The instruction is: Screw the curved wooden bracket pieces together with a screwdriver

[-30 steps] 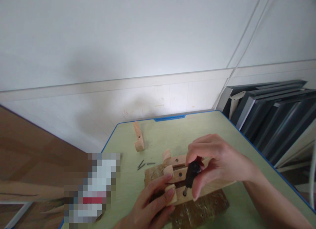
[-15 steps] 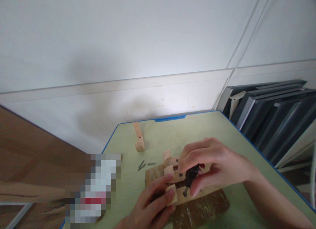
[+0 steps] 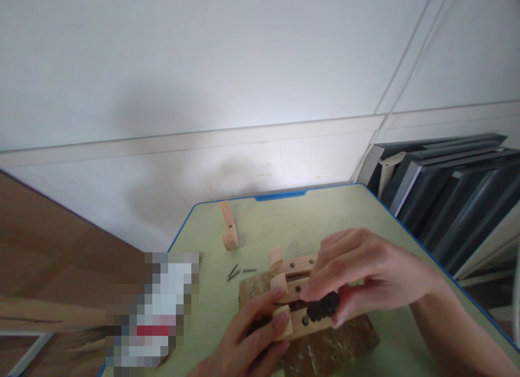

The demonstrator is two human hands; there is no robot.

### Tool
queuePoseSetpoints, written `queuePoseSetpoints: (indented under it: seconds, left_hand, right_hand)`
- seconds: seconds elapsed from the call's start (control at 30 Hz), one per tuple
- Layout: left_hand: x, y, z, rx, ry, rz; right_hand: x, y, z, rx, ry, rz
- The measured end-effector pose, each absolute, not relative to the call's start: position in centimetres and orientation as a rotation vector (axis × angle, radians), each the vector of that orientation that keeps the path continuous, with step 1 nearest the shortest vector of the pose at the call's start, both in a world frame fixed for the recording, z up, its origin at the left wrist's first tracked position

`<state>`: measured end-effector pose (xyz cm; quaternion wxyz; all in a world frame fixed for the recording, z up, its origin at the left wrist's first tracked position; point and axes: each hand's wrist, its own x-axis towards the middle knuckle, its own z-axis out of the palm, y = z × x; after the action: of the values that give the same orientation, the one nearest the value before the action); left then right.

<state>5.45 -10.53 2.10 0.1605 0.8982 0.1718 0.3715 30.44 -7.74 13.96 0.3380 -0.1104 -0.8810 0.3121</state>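
My left hand point(image 3: 260, 325) is closed on the curved end of the nearest wooden hook point(image 3: 286, 323), a pale piece with a screw in it. Fingers of my right hand point(image 3: 361, 274) pinch a short screwdriver point(image 3: 323, 307) by its black, ridged handle, just right of that screw; its metal tip does not show. Two more hooks lie side by side beyond: a middle one point(image 3: 279, 283) with a screw visible, and a far one point(image 3: 300, 265) with two. Under them is a worn brown wooden block point(image 3: 333, 342).
A loose wooden hook point(image 3: 229, 228) lies at the table's back left, with several screws point(image 3: 233, 272) nearer me. On the left is a blurred-out object point(image 3: 162, 306) by a cardboard box point(image 3: 60, 263). Dark panels point(image 3: 442, 182) lean right of the green table point(image 3: 333, 214).
My right hand has moved slightly right with the screwdriver, whose tip has left the nearest hook's screw. The handle now lies more tilted. My left hand keeps its hold.
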Motion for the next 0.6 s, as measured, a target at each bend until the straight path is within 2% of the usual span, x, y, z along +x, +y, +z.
queuePoseSetpoints:
  seconds: [0.47, 0.6]
  left_hand:
    - [5.46, -10.45, 2.09, 2.530, 0.479, 1.005]
    - [5.44, -10.36, 1.99, 2.559, 0.465, 1.050]
  right_hand:
    - [29.62, -7.74, 13.39, -0.386, -2.220, 0.668]
    - [29.64, -7.85, 13.56, -0.458, -2.257, 0.529]
